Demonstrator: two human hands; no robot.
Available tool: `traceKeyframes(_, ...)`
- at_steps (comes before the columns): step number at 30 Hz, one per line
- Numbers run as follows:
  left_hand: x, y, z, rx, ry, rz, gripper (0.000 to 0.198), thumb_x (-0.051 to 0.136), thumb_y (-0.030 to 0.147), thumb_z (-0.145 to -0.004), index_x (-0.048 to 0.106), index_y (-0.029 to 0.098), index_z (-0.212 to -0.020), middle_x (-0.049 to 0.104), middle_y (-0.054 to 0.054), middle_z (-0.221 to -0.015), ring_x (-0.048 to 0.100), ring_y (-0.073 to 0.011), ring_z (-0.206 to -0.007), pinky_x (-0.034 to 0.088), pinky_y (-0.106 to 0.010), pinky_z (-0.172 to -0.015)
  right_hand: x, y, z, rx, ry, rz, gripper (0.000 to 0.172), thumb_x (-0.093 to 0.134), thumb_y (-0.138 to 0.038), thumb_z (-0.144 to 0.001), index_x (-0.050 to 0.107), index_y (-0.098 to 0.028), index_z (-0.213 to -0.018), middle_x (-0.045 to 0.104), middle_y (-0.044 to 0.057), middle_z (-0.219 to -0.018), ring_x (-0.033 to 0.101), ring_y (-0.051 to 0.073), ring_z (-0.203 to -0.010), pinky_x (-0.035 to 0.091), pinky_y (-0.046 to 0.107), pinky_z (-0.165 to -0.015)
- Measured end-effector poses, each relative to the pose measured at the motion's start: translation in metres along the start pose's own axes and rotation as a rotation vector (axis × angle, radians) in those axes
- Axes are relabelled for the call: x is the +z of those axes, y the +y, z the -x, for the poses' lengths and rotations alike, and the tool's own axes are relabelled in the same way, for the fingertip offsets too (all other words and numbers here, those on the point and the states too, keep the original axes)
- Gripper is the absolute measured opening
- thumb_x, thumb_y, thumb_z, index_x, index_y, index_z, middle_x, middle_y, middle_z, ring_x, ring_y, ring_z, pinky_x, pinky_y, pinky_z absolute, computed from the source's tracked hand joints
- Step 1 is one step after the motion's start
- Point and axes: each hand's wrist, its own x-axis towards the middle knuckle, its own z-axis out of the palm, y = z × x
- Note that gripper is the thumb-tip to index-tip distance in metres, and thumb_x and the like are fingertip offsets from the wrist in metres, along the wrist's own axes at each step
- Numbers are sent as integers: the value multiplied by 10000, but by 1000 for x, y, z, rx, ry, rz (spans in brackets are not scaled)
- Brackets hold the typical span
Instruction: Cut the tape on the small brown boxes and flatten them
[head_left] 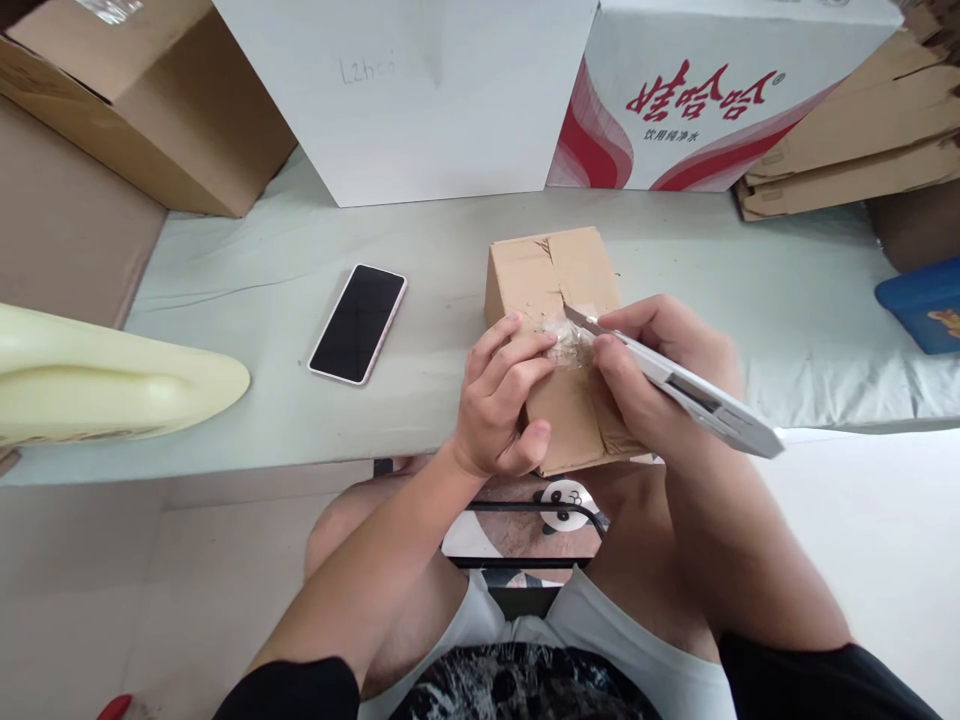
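A small brown cardboard box (570, 415) sits at the front edge of the cloth-covered surface, with crumpled clear tape (568, 342) across its top. My left hand (506, 400) rests on the box's left side, fingers spread over the top and fingertips touching the tape. In my right hand (660, 370) is a white utility knife (697, 395), gripped between thumb and fingers. Its blade is out, and the tip meets the seam on the box top just beyond the tape.
Left of the box lies a phone (358, 325), its screen dark. A pale yellow curved object (120, 375) juts in from the left. Large white cartons (420, 110) stand behind, with brown boxes (187, 110) and flattened cardboard (855, 165) at the sides. A blue container (919, 305) is far right.
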Motion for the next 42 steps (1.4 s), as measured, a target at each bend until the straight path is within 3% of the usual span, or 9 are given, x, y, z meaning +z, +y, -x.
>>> traceKeyframes(4, -1, 0, -1, 6, -8, -16, 405, 368, 490, -1003, 598, 222, -1200, 743, -125, -1257, 604, -325, -1339, 507, -572, -1143, -1, -1, -4, 13, -60, 29, 78, 671, -301, -824, 680, -225, -838, 621, -38, -598, 510, 104, -502, 384, 253, -513)
traceKeyframes(27, -2, -2, 0, 5, -18, -13, 405, 387, 507, -994, 596, 232, -1206, 753, -117, -1253, 607, -331, -1347, 507, -585, -1136, -5, -3, 5, -4, 10, -58, 31, 608, -226, -748, 634, -225, -732, 519, -59, -515, 416, 87, -454, 314, 243, -449)
traceKeyframes(42, -3, -2, -2, 12, -15, -33, 405, 376, 513, -1002, 606, 233, -1185, 757, -109, -1241, 633, -321, -1323, 537, -586, -1121, -6, -1, 7, -4, -18, -95, 34, 611, -208, -749, 640, -219, -734, 509, -63, -512, 404, 84, -453, 300, 252, -454)
